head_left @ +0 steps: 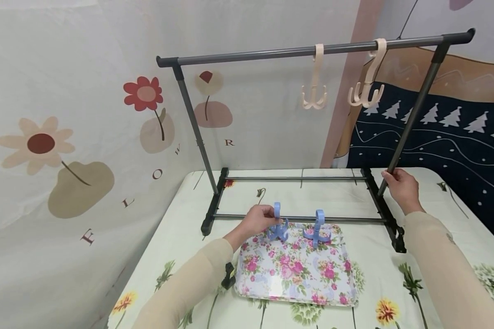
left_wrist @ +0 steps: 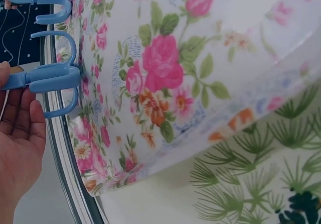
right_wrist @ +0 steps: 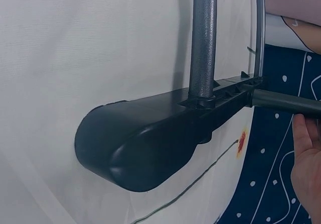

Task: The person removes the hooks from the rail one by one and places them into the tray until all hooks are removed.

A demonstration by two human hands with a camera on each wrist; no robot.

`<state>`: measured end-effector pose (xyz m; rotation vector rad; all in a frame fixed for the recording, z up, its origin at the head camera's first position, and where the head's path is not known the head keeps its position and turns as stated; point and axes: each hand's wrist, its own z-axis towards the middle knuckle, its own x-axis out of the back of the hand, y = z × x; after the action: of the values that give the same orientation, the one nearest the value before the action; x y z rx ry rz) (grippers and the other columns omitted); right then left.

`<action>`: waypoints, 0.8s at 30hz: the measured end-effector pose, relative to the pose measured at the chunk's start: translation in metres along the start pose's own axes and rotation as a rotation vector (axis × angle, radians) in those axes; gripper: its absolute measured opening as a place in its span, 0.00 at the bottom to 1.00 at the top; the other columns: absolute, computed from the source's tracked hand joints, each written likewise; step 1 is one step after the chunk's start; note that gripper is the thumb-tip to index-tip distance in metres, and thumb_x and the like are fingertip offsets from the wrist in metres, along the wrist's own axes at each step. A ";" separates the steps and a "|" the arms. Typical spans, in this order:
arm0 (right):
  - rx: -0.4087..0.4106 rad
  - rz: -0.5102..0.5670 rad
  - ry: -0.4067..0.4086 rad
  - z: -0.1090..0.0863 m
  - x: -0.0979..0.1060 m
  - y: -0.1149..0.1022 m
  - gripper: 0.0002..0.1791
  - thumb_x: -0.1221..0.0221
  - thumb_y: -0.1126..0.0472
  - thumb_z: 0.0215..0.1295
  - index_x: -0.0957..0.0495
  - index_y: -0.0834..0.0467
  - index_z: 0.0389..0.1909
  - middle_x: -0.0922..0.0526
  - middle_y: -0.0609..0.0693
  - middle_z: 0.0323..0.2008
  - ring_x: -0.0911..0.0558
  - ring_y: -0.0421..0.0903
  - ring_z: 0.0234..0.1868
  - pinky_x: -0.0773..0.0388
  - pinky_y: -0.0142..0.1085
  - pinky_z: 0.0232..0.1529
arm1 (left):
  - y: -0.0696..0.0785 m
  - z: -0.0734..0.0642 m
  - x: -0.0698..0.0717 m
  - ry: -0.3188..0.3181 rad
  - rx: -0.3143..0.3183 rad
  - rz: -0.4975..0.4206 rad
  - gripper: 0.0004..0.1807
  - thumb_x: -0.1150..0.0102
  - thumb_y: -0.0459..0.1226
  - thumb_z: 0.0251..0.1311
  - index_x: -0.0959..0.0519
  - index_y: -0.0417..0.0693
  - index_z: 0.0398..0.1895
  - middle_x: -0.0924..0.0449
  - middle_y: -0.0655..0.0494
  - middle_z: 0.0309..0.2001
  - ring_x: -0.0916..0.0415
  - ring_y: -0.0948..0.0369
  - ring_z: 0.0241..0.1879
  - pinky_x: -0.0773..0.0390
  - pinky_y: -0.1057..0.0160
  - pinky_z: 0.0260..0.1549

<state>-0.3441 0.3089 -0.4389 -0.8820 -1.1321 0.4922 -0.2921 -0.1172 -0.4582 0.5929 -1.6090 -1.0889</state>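
Note:
My left hand (head_left: 258,218) pinches the stem of a blue four-prong hook hanger (head_left: 279,232) at the far edge of a pink-flowered tray (head_left: 288,274). In the left wrist view the thumb and fingers of that hand (left_wrist: 20,148) are around the stem of the blue hanger (left_wrist: 55,78). A second blue hook hanger (head_left: 316,233) is just to its right, over the tray. My right hand (head_left: 404,189) grips the lower part of the right post (head_left: 411,121) of a grey metal rack. In the right wrist view the fingers (right_wrist: 302,133) touch that post (right_wrist: 286,102).
Two pale pink hook hangers (head_left: 314,82) (head_left: 367,80) hang from the rack's top bar (head_left: 247,55), right of its middle. Black feet (head_left: 214,203) and two low crossbars (head_left: 296,178) support the rack on a flower-printed tablecloth (head_left: 181,269). Printed curtains stand behind.

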 end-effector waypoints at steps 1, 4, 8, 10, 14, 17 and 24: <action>0.003 -0.001 -0.002 0.000 0.000 0.000 0.29 0.57 0.46 0.79 0.29 0.68 0.61 0.24 0.68 0.55 0.25 0.63 0.54 0.29 0.49 0.46 | -0.001 0.000 0.000 -0.001 -0.001 0.003 0.06 0.31 0.38 0.61 0.17 0.46 0.32 0.18 0.59 0.31 0.20 0.54 0.35 0.24 0.63 0.32; 0.011 -0.008 0.002 0.000 0.000 -0.001 0.29 0.56 0.46 0.79 0.29 0.68 0.60 0.23 0.68 0.54 0.25 0.62 0.53 0.30 0.47 0.44 | -0.001 -0.002 -0.001 -0.004 -0.008 0.007 0.06 0.31 0.38 0.60 0.17 0.46 0.33 0.18 0.59 0.31 0.20 0.57 0.34 0.24 0.63 0.32; 0.030 -0.016 0.014 -0.001 0.000 -0.001 0.29 0.56 0.46 0.79 0.28 0.70 0.58 0.23 0.69 0.52 0.26 0.63 0.52 0.30 0.49 0.44 | -0.001 -0.003 0.000 -0.015 -0.011 0.024 0.05 0.30 0.37 0.60 0.16 0.47 0.35 0.17 0.60 0.32 0.20 0.63 0.35 0.21 0.62 0.38; 0.039 -0.015 0.017 -0.002 0.000 -0.001 0.29 0.56 0.47 0.79 0.28 0.70 0.58 0.22 0.70 0.52 0.26 0.64 0.53 0.30 0.51 0.46 | -0.002 -0.003 0.001 -0.020 -0.007 0.045 0.05 0.30 0.37 0.59 0.16 0.48 0.37 0.17 0.60 0.33 0.20 0.64 0.36 0.21 0.61 0.41; 0.042 -0.011 0.018 -0.003 0.000 -0.001 0.29 0.56 0.47 0.79 0.28 0.70 0.58 0.22 0.70 0.52 0.26 0.64 0.53 0.30 0.51 0.46 | -0.002 -0.004 0.005 -0.020 -0.006 0.066 0.08 0.31 0.37 0.60 0.17 0.50 0.41 0.17 0.61 0.36 0.20 0.63 0.39 0.21 0.61 0.41; 0.036 -0.014 0.016 -0.003 0.000 -0.001 0.29 0.56 0.46 0.79 0.28 0.70 0.58 0.22 0.70 0.52 0.26 0.62 0.52 0.31 0.47 0.43 | -0.002 -0.005 0.010 -0.018 -0.017 0.063 0.10 0.32 0.36 0.61 0.17 0.50 0.45 0.17 0.59 0.40 0.20 0.62 0.42 0.20 0.60 0.40; 0.034 -0.014 0.013 -0.003 0.000 0.000 0.29 0.56 0.46 0.79 0.28 0.69 0.57 0.22 0.68 0.51 0.27 0.59 0.49 0.33 0.43 0.40 | -0.001 -0.005 0.025 0.026 -0.032 0.087 0.13 0.34 0.37 0.63 0.18 0.47 0.49 0.18 0.56 0.43 0.22 0.59 0.45 0.22 0.56 0.46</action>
<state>-0.3417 0.3074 -0.4395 -0.8459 -1.1146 0.4920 -0.2961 -0.1400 -0.4468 0.5089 -1.5775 -1.0366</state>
